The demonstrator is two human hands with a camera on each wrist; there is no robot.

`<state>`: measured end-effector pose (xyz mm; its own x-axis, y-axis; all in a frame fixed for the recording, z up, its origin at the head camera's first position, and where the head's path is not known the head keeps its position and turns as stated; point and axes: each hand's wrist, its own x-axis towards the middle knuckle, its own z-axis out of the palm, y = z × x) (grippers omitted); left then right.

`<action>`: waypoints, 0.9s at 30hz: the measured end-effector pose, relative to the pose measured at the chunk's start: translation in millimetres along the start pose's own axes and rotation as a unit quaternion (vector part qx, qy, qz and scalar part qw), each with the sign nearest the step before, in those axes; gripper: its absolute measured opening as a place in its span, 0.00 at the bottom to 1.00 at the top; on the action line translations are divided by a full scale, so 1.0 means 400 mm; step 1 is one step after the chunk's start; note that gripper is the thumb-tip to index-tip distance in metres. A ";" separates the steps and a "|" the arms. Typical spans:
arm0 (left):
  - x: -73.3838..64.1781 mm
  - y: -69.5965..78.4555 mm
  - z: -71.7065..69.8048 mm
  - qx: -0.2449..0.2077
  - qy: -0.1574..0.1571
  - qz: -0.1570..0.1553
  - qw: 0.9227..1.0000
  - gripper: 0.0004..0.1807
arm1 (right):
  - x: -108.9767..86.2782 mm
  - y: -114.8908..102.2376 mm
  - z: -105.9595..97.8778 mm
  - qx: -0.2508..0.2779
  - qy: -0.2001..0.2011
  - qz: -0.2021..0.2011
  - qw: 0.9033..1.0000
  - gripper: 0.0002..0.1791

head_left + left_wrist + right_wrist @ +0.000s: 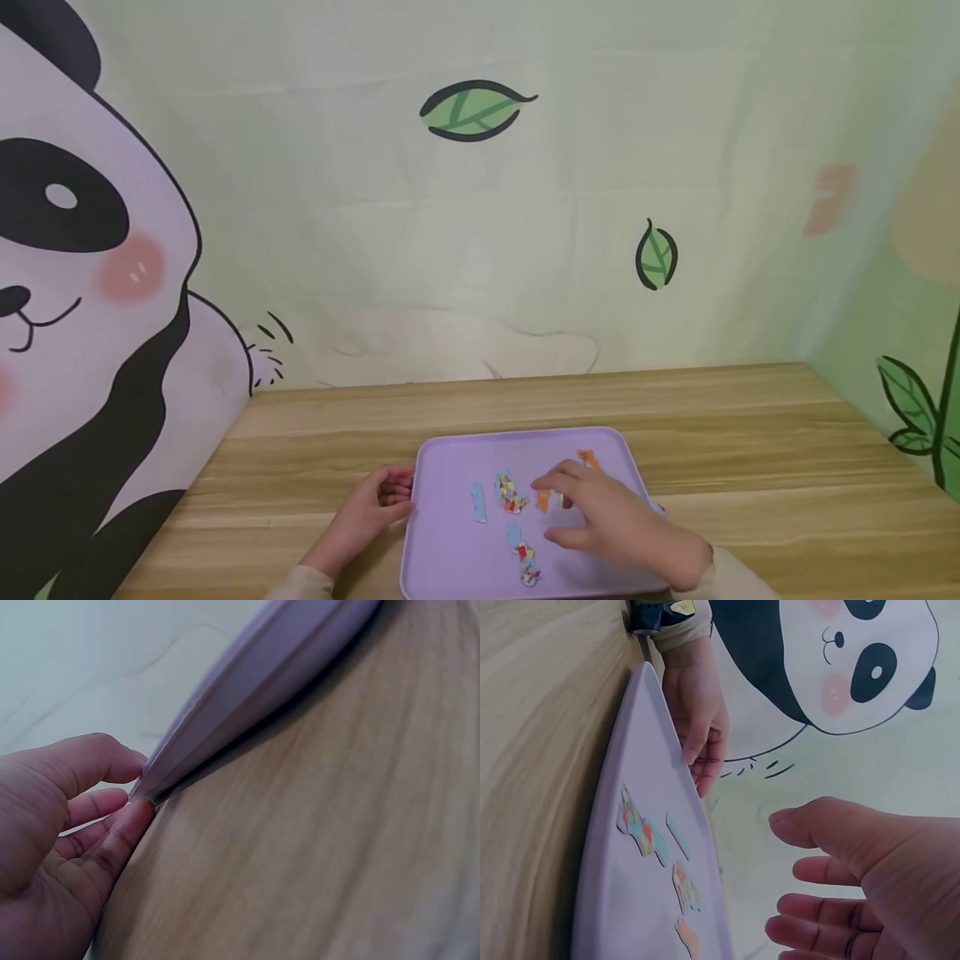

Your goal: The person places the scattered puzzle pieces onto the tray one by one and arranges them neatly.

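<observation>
A lilac tray (pixel 450 558) lies on the wooden table, with several flat jigsaw puzzle pieces in it. My left hand (pixel 375 502) holds the tray's left rim; in the left wrist view its thumb and fingers (pixel 129 832) meet at the rim. Above the tray's right half hovers my right hand (pixel 615 521), fingers spread and holding nothing. Left of it are a narrow light-blue piece (pixel 478 502), a multicoloured piece (pixel 512 493) and an orange piece (pixel 543 500). Nearer the front, a multicoloured strip (pixel 527 564) adjoins a blue part. Another orange piece (pixel 588 457) is partly hidden behind the right hand.
The wooden table (pixel 787 483) extends on both sides of the tray. Behind it hangs a pale green backdrop (pixel 570 167) with leaves, and a large printed panda (pixel 150 208) is at the left. Something small and coloured (pixel 659 507) shows by the tray's right rim.
</observation>
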<state>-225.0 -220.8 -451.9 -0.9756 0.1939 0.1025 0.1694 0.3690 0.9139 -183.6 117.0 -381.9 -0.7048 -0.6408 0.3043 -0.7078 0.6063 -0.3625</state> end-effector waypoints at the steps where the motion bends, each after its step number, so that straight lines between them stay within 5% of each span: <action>1: 0.001 -0.002 0.000 0.002 -0.001 0.002 1.000 0.24 | -0.004 0.004 -0.003 -0.002 0.011 -0.004 1.000 0.24; 9: -0.001 -0.002 0.000 -0.001 -0.001 0.001 1.000 0.25 | -0.044 0.039 -0.028 0.002 0.057 0.007 0.998 0.22; 17: 0.001 -0.004 -0.005 -0.002 -0.006 0.006 1.000 0.25 | -0.074 0.079 -0.048 0.018 0.113 -0.025 0.993 0.22; 27: 0.002 -0.008 -0.002 0.005 -0.001 0.009 1.000 0.24 | -0.119 0.125 -0.068 0.018 0.131 0.033 0.991 0.18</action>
<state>-226.5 -222.6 -454.4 -0.9722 0.2019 0.1184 0.1882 0.3738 0.9082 -186.8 190.6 -390.5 -0.7412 -0.4534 0.4950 -0.6607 0.6230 -0.4187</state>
